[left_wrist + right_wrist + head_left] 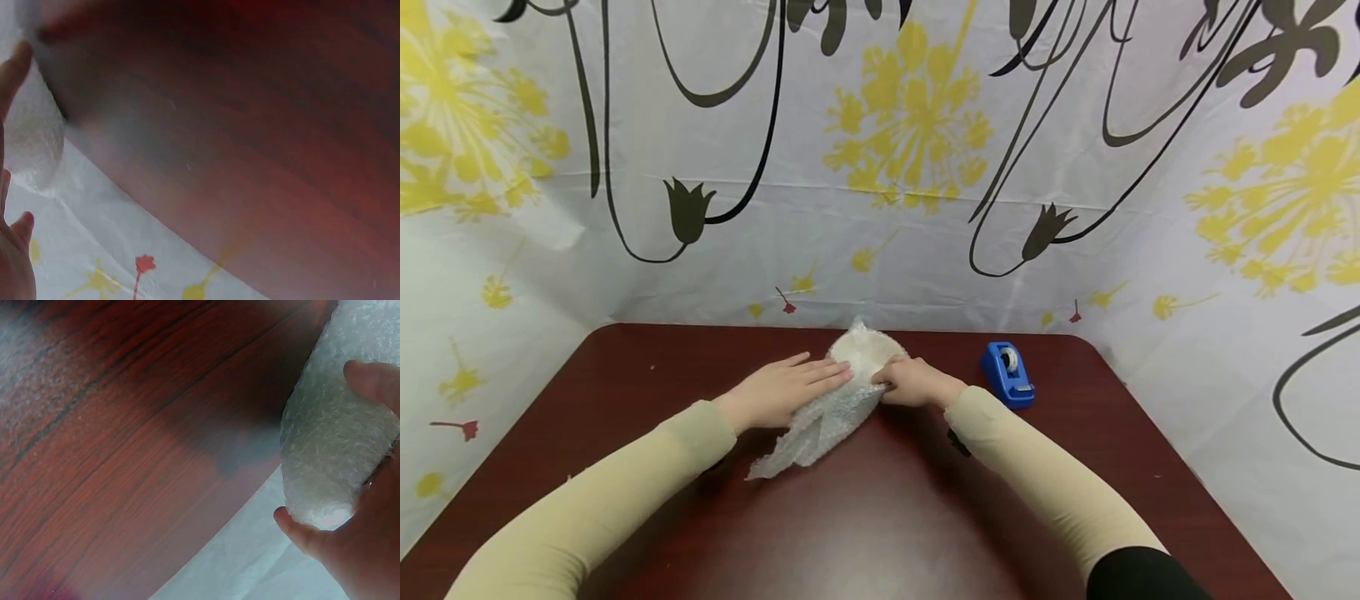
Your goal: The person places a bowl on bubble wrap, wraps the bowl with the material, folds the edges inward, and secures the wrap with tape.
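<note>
Near the table's far edge lies a pale, rounded object [867, 348] covered in clear bubble wrap [835, 417]. A loose, crumpled tail of the wrap trails toward the front left. What is inside cannot be told through the layers. My left hand [784, 390] rests its straight fingers on the left side of the bundle. From the right, my right hand [919, 382] grips the bundle with bent fingers. In the right wrist view, the fingers and thumb of that hand [369, 531] span the bubble wrap [331, 444]. Only part of the left hand [15, 262] shows in the left wrist view.
A blue tape dispenser [1007, 375] with a roll of tape stands right of my right hand. The dark red wooden table [850, 533] is glossy. White patterned sheeting [865, 283] hangs behind the table and along both sides.
</note>
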Action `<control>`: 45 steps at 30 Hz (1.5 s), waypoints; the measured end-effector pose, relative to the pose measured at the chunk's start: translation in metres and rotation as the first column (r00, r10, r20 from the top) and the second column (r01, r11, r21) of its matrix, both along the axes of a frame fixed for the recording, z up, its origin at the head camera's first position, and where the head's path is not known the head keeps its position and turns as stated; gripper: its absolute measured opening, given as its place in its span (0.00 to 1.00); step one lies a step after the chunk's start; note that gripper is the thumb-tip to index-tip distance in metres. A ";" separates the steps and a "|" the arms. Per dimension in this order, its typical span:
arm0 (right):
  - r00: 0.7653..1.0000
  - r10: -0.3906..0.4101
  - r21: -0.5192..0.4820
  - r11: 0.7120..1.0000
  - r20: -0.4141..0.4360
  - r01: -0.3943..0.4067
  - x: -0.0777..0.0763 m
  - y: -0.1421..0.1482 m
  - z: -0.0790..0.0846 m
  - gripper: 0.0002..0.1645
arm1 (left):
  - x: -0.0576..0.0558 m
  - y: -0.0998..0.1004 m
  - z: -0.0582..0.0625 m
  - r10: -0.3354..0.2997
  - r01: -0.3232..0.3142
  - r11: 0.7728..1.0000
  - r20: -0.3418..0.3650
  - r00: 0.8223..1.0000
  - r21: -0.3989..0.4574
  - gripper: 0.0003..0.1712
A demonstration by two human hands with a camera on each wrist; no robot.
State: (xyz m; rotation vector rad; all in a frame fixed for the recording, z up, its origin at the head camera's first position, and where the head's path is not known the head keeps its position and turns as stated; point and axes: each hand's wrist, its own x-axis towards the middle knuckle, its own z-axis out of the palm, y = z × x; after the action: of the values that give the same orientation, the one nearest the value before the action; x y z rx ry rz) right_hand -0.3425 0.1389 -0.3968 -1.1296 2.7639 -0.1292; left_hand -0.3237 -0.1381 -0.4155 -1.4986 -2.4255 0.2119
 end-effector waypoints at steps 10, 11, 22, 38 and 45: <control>0.998 -0.051 0.000 0.999 0.025 0.051 0.001 0.002 -0.003 0.11 | 0.000 0.021 0.003 0.003 -0.010 0.990 0.050 0.999 0.138 0.33; 0.998 -0.053 -0.001 0.999 0.029 0.053 0.002 0.002 -0.003 0.08 | -0.001 0.024 0.004 0.001 -0.014 0.984 0.074 0.997 0.175 0.29; 0.994 -0.089 -0.042 0.995 0.063 0.092 0.010 0.000 -0.007 0.11 | -0.018 0.046 0.003 0.134 -0.258 0.900 0.339 0.931 0.352 0.27; 0.977 -0.142 -0.096 0.983 0.158 0.158 0.005 0.004 0.001 0.30 | -0.023 0.064 0.004 0.240 -0.361 0.847 0.325 0.915 0.391 0.29; 0.957 -0.184 -0.044 0.979 0.223 0.198 0.004 0.000 0.005 0.30 | -0.018 0.070 0.006 0.238 -0.435 0.752 0.412 0.880 0.495 0.20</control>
State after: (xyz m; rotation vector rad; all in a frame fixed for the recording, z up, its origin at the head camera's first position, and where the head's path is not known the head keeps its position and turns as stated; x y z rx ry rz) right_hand -0.3386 0.1390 -0.3918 -0.8035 2.6808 -0.3479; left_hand -0.3422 -0.0680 -0.4099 -0.8529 -2.6475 -0.7085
